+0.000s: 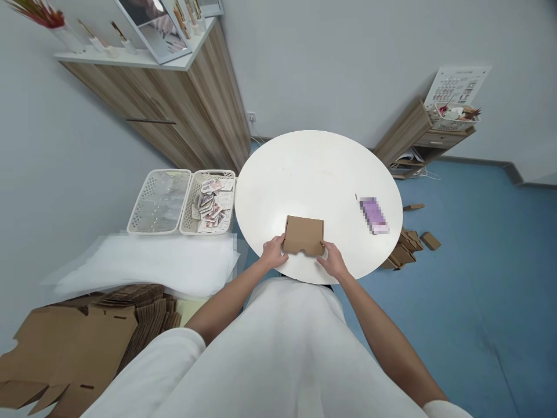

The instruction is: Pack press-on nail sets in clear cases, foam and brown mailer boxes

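Both hands gripped a small brown cardboard box (pixel 304 235) at the near edge of a white oval tabletop (pixel 308 159). The left hand (pixel 274 252) was closed about the box's near left corner, thumb toward the person; the right hand (pixel 333 261) held the near right corner in the same manner. The box lay flat and shut, with a shallow notch in its near edge; its upper face was plain brown. To the right on the tabletop lay a purple item (pixel 373 213), its surface pixelated, so that any lettering was obscured. At left stood two white perforated baskets (pixel 185 203), one with clear packets (pixel 163 200), the other with printed cards (pixel 213 203) whose text was too small to read. Nearer lay white translucent sheets (pixel 152 261) and stacked flat cardboard blanks (pixel 73 342). On the far right cabinet (pixel 402 136), a white panel (pixel 456 82) bore rows of small images and illegible print
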